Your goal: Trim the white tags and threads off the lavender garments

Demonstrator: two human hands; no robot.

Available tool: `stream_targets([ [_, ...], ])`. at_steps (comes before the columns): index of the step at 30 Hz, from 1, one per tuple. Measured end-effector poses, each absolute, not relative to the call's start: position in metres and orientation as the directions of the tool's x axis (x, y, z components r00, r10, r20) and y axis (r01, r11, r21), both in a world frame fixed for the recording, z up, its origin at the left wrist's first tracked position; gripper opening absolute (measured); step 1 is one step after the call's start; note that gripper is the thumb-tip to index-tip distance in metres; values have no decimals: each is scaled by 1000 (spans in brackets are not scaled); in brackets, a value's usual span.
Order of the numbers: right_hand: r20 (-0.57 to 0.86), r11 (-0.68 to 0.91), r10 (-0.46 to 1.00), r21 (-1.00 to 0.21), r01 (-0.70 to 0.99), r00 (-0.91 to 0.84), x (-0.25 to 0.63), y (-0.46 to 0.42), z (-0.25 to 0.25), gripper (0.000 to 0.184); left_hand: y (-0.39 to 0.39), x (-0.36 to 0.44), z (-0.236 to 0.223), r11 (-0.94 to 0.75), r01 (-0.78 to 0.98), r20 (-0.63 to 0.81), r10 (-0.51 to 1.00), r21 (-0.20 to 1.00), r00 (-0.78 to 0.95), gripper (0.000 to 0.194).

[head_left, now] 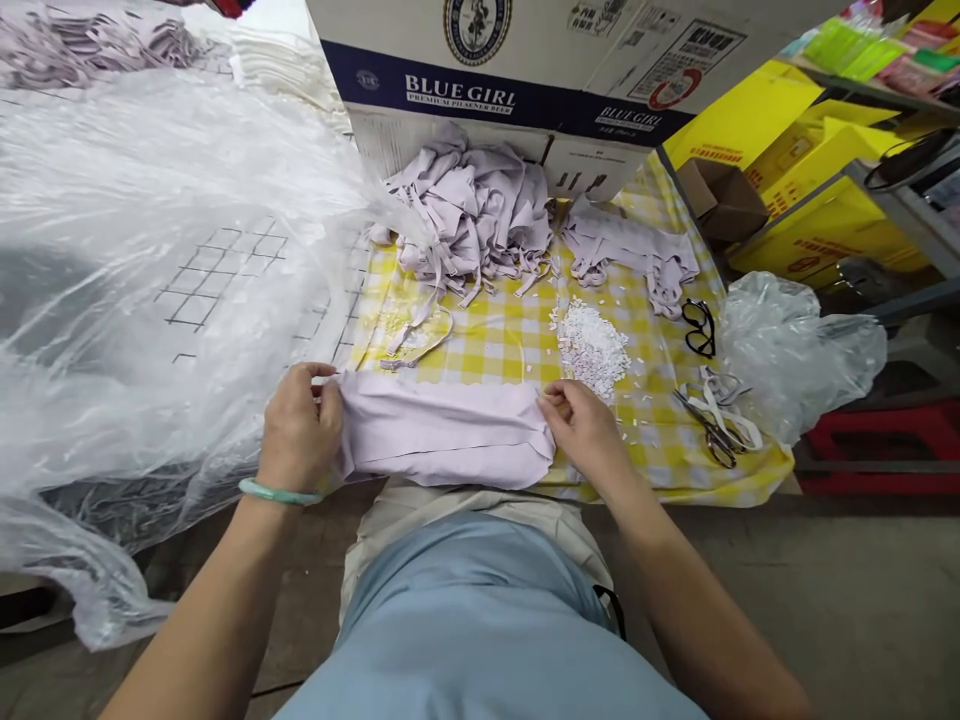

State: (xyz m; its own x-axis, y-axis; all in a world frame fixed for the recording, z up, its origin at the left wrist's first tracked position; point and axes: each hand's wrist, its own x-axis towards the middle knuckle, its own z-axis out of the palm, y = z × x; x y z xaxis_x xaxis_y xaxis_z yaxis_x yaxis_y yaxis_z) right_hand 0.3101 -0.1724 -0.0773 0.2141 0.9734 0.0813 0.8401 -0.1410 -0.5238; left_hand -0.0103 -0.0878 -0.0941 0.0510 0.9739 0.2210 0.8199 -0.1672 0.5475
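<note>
A pale lilac piece of fabric [446, 430] is stretched flat between my hands at the table's front edge. My left hand [300, 420] pinches its upper left corner; a green bangle [279, 492] sits on that wrist. At the opposite end, my right hand [574, 420] grips the upper right corner between thumb and fingers. Beyond the fabric lies a loose lilac strap [416, 345]. Further back is a heap of crumpled lilac garments [480, 215] with thin straps, and to its right a flatter stack of lilac garments [630, 245].
Small white clippings [592, 345] lie piled on the yellow checked tablecloth [517, 335]. Scissors [712, 430], black glasses [699, 330] and a clear plastic bag [802, 350] are at the right. A large beer carton [525, 80] blocks the back; plastic sheeting [150, 180] spreads over the left.
</note>
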Motion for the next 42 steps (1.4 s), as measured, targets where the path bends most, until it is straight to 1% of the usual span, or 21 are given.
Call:
stream_targets([
  [1,48,-143,979,-525,839,197,308,-166,-83,20,-90,-10,-95,-229,806,255,962,546,101,29],
  [3,-10,-152,985,-524,838,172,304,-155,-90,15,-95,-9,-98,-387,781,309,915,490,259,43],
  [5,-2,-156,983,-535,830,184,304,-149,-92,9,-101,-12,-102,-491,763,309,868,421,388,42],
  [8,158,-117,959,-535,837,235,307,-156,-87,15,-109,-20,-104,-474,787,361,868,395,341,33],
  [10,227,-24,961,-499,866,157,307,-171,-84,22,-118,-25,-101,-490,786,384,855,377,350,31],
  [13,183,138,981,-426,894,-64,302,-197,-83,27,-130,-31,-97,-602,731,290,797,320,530,30],
  [15,166,196,975,-344,918,-146,297,-207,-88,26,-134,-33,-99,-655,703,265,756,278,599,23],
  [18,215,199,965,-219,955,-152,293,-208,-97,19,-135,-39,-105,-666,706,358,737,240,574,10],
  [20,252,179,960,-207,962,-124,293,-206,-99,17,-135,-45,-107,-629,728,403,762,273,507,7],
  [22,276,168,956,-238,957,-99,296,-207,-98,16,-137,-53,-103,-566,750,385,813,343,437,4],
  [23,274,175,956,-256,951,-102,298,-208,-96,16,-138,-57,-100,-535,752,344,840,385,421,4],
  [26,232,200,964,-312,929,-129,305,-211,-92,13,-138,-63,-88,-426,739,170,901,522,400,14],
  [28,236,156,969,-374,914,-70,307,-203,-91,10,-130,-59,-83,-308,752,116,947,583,298,23],
  [29,252,115,968,-395,911,-13,307,-195,-92,8,-124,-55,-82,-238,774,103,970,586,220,27],
  [31,265,13,959,-392,920,100,305,-175,-95,9,-107,-44,-85,-126,837,80,992,532,99,33],
  [33,220,-83,960,-359,930,171,303,-157,-98,14,-91,-35,-90,-105,887,42,994,449,96,33],
  [35,143,-114,973,-390,914,183,304,-146,-101,14,-82,-33,-94,-151,890,-5,985,431,170,24],
  [36,108,-109,978,-455,884,177,305,-145,-102,14,-80,-33,-94,-155,876,-28,982,456,188,19],
  [38,59,-96,983,-649,755,176,307,-147,-103,15,-81,-37,-91,-110,816,-71,981,568,182,15],
  [40,26,-100,976,-829,551,216,310,-149,-102,17,-81,-39,-84,-33,679,-99,983,733,155,17],
  [42,28,-82,962,-918,387,271,313,-144,-100,21,-76,-37,-78,18,495,-93,987,869,127,23],
])
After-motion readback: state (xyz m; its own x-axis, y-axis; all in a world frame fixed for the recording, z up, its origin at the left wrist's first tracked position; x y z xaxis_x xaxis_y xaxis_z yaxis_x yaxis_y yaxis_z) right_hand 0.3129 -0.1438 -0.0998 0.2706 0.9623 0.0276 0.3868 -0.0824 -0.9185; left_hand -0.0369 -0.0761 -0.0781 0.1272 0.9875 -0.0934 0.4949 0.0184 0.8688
